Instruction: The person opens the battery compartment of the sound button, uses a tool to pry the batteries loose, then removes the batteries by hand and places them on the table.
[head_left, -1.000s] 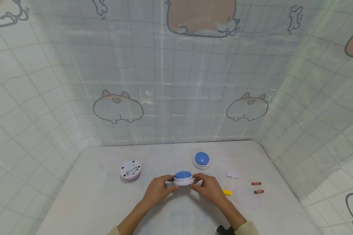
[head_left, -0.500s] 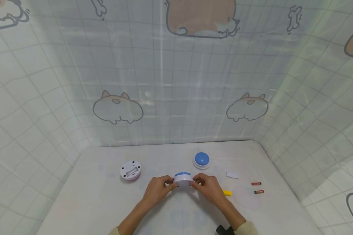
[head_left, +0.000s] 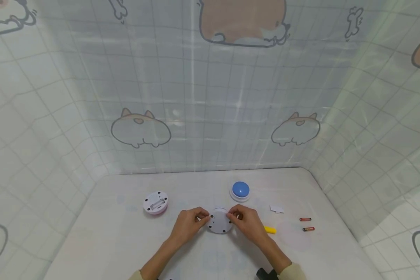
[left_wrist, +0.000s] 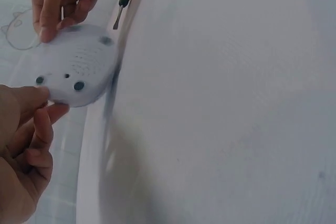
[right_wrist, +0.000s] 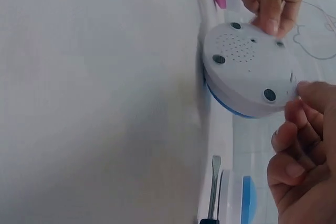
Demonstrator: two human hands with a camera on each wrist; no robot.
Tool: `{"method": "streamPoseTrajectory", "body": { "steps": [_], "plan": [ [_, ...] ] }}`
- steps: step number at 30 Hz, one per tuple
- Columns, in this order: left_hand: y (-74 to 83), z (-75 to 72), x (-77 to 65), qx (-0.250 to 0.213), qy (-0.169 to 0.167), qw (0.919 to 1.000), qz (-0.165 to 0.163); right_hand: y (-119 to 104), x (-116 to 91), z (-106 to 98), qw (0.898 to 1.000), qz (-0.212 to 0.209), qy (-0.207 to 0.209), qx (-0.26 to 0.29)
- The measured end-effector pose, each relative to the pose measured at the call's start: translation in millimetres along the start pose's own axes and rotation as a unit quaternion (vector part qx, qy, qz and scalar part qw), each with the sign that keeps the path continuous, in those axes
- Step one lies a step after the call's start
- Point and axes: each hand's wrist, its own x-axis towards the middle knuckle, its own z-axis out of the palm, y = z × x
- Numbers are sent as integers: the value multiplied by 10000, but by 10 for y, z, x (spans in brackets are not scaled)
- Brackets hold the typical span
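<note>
Between both hands is a round white push button [head_left: 219, 222] with a blue top, its underside turned toward me. Dark round feet and a patch of small speaker holes show on that underside [right_wrist: 247, 69] in the right wrist view. My left hand [head_left: 189, 224] pinches its left edge between thumb and fingers. The right hand [head_left: 246, 224] pinches the opposite edge the same way. By the right hand lies a screwdriver [head_left: 270, 230] with a yellow handle, partly hidden in the head view; its dark collar and metal blade [left_wrist: 118, 17] show in the left wrist view.
A second blue push button [head_left: 240, 189] stands behind my hands. At left, a pink-sided one [head_left: 155, 203] lies upside down, battery bay exposed. A small white cover [head_left: 276, 209] and two batteries [head_left: 305, 219] lie right. Something black [head_left: 266, 274] sits at the front edge.
The held push button has been tilted over: its blue top faced up a second ago, and now its white underside faces me. Both hands stay in nearly the same place.
</note>
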Motion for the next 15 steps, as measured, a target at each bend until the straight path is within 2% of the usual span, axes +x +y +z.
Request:
{"method": "streamPoseTrajectory", "body": {
  "steps": [7, 15],
  "plan": [
    [40, -14, 27, 45, 217, 9997, -78, -39, 59, 18, 9993, -302, -168, -119],
    [20, 1, 38, 90, -12, 9999, -110, -19, 71, -5, 9994, -235, -197, -155]
  ]
}}
